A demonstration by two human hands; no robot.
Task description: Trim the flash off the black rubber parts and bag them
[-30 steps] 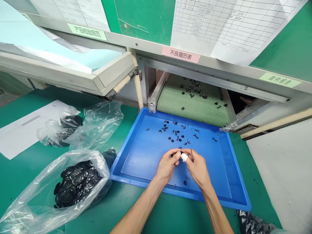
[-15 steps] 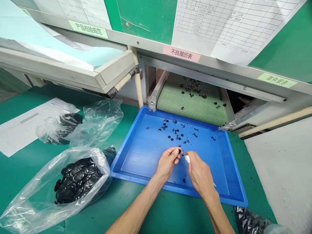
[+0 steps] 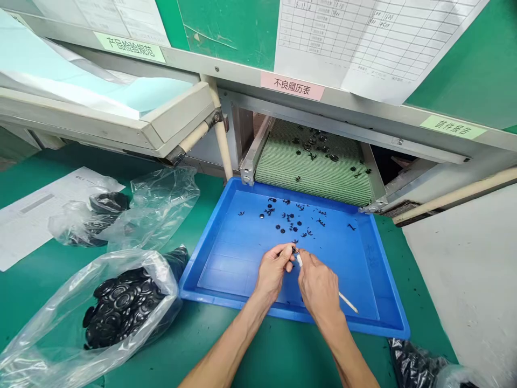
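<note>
Over the blue tray (image 3: 194,293), my left hand (image 3: 271,274) is closed, pinching a small black rubber part (image 3: 294,250) between thumb and fingers. My right hand (image 3: 320,285) grips a slim tool with a pale stick-like handle (image 3: 348,303); its tail sticks out behind the palm. White material (image 3: 299,260) shows by the right fingertips, and the tool's tip meets the black part or lies very close to it. Several black round pieces (image 3: 283,230) and thin black scraps (image 3: 321,222) are scattered on the tray floor beyond my hands.
A green conveyor belt (image 3: 315,180) carrying black pieces ends at the tray's far edge. On the left lie an open clear bag (image 3: 52,328) of black rubber discs (image 3: 121,302), another plastic bag (image 3: 157,202) and a paper sheet (image 3: 24,231). A dark-filled bag (image 3: 416,364) sits at lower right.
My right hand has moved left, closer to the left hand, bringing the tool to the black part. More of the pale handle shows behind it. The view has shifted slightly.
</note>
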